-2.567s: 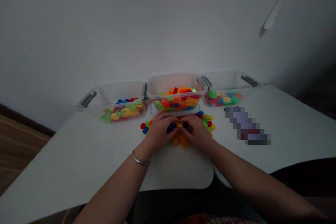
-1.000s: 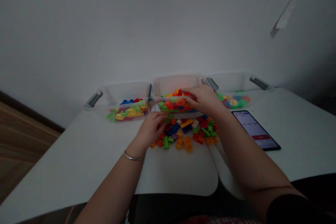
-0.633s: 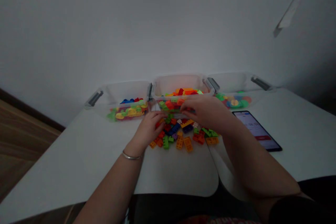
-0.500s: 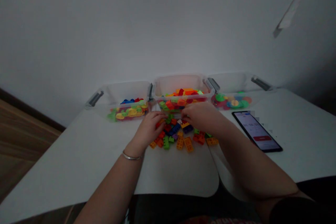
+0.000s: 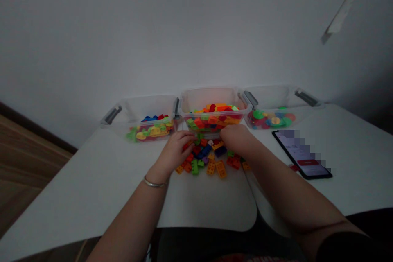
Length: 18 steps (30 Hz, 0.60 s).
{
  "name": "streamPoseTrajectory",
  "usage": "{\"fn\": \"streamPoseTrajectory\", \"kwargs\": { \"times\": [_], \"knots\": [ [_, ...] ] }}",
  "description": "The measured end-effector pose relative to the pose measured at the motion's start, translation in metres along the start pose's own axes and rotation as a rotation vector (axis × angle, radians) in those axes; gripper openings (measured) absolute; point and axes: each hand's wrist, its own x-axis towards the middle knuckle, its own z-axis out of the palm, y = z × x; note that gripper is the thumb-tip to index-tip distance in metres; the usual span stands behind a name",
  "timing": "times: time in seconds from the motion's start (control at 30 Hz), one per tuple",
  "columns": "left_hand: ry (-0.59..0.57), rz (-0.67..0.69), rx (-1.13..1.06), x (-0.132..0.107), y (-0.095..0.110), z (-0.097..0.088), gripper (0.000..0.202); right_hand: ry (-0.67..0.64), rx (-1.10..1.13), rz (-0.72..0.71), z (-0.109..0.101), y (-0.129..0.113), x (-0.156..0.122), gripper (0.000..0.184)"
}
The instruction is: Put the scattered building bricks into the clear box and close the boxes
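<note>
A pile of toy building bricks (image 5: 203, 151) in orange, green, blue, red and purple lies on the white table. At the pile's left edge rests my left hand (image 5: 177, 150), thumb and fingers apart over a few bricks, with nothing seen gripped. My right hand (image 5: 238, 138) is at the pile's back right, just in front of the middle clear bin (image 5: 215, 95). Its fingers curl inward and downward; their tips, and whatever they hold, are hidden. Many bricks of mixed colours fill the lower part of that bin.
The left clear bin (image 5: 150, 104) contains yellow, green, blue and red pieces. Round coloured pieces lie in the right clear bin (image 5: 270, 96). A phone (image 5: 302, 159) lies right of my right forearm, with a small red piece (image 5: 294, 168) beside it. Behind the bins rises a wall.
My right hand has shifted slightly right, its fingers more tucked in. A small red piece by the phone now shows from behind my forearm. My left hand has stayed in place.
</note>
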Motion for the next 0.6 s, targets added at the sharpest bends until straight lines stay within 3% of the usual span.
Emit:
{"fn": "streamPoseTrajectory", "kwargs": {
  "times": [0.3, 0.5, 0.6],
  "knots": [
    [-0.001, 0.018, -0.007, 0.001, 0.000, 0.002, 0.022, -0.131, -0.100, 0.044, -0.007, -0.012, 0.004, 0.033],
    [-0.006, 0.013, -0.004, 0.000, -0.001, 0.001, 0.021, -0.134, -0.095, -0.033, -0.009, -0.003, 0.002, 0.026],
    [-0.014, 0.004, -0.007, 0.000, -0.001, 0.000, 0.021, -0.146, -0.057, -0.076, -0.013, 0.001, 0.001, 0.030]
  ]
}}
